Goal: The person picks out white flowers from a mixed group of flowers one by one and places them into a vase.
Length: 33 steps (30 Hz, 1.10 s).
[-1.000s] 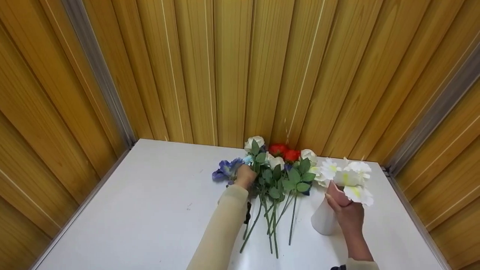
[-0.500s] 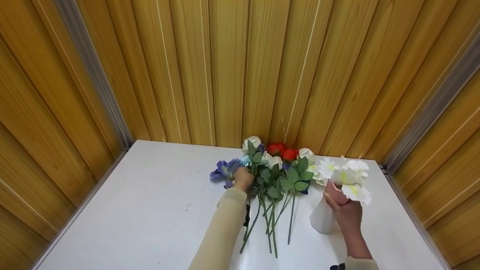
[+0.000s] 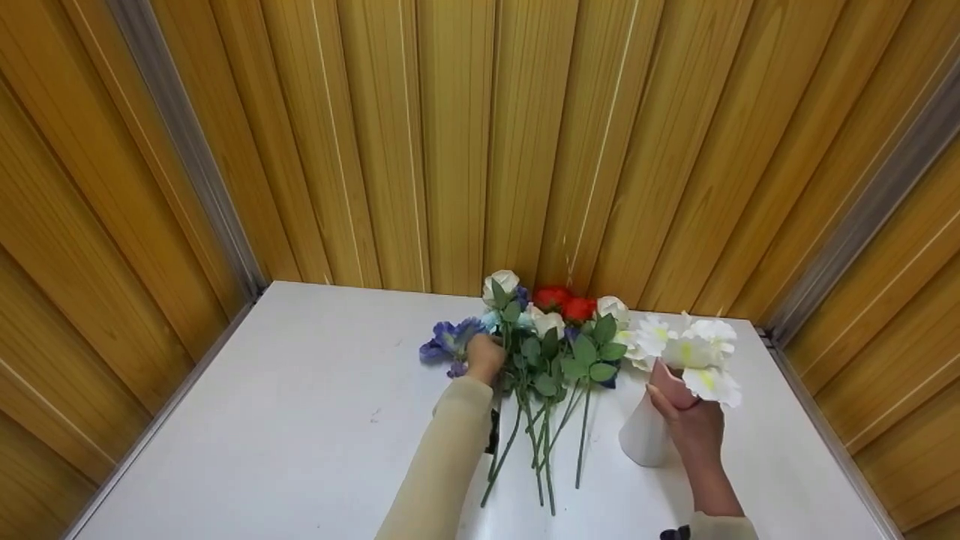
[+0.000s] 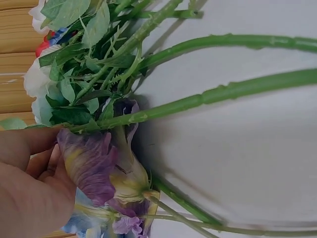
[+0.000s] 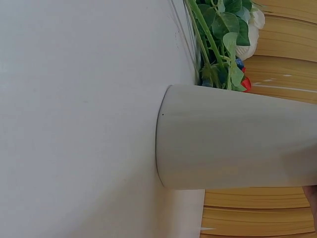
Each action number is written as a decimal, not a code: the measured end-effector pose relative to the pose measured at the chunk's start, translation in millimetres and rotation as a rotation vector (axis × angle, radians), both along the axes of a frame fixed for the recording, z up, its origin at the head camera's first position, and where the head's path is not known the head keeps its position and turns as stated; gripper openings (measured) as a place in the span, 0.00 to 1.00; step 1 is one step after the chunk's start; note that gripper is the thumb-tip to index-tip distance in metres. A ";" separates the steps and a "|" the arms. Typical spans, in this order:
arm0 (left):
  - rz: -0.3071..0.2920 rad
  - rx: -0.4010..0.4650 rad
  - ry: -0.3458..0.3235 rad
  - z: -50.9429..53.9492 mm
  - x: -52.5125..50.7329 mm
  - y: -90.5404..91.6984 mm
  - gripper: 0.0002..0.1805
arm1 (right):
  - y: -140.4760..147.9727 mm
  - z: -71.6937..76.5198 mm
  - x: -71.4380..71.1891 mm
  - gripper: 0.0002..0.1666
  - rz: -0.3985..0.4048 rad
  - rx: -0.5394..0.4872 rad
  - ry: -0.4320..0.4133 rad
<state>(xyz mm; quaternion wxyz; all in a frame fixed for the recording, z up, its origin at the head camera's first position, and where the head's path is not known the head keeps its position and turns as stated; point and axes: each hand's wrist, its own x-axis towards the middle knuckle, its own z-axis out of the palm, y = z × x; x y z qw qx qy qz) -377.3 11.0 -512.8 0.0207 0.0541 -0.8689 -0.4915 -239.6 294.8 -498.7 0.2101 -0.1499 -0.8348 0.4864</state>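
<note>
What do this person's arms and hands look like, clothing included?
The left hand and right hand wear no gloves. The left sleeve is plain long cream, a black item beside it; the right sleeve, cut off by the frame, matches in colour, with another black item alongside. Neither item is identifiable.

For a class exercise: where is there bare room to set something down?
Widest: white tabletop left of the ruffled blue-purple flower and beige left sleeve. Narrower: between green stems and the tapered white vase. Crowded: back centre, under leafy red-and-white flowers.
</note>
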 end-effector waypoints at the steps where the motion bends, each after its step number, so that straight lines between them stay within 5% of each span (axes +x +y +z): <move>1: -0.001 -0.002 0.005 0.6 0.0 0.1 0.14 | 0.1 0.0 -0.1 0.54 0.000 0.000 0.000; 18: -0.013 0.095 -0.024 17.9 -0.3 5.1 0.21 | 1.7 -1.7 -0.2 0.53 0.010 0.012 0.014; 25: -0.015 0.136 0.017 26.1 -0.3 5.7 0.20 | 2.5 -2.6 0.0 0.55 0.026 0.031 -0.011; 33: -0.039 0.123 0.098 49.4 -1.4 4.0 0.19 | 3.0 -1.2 -2.1 0.54 0.016 0.046 -0.025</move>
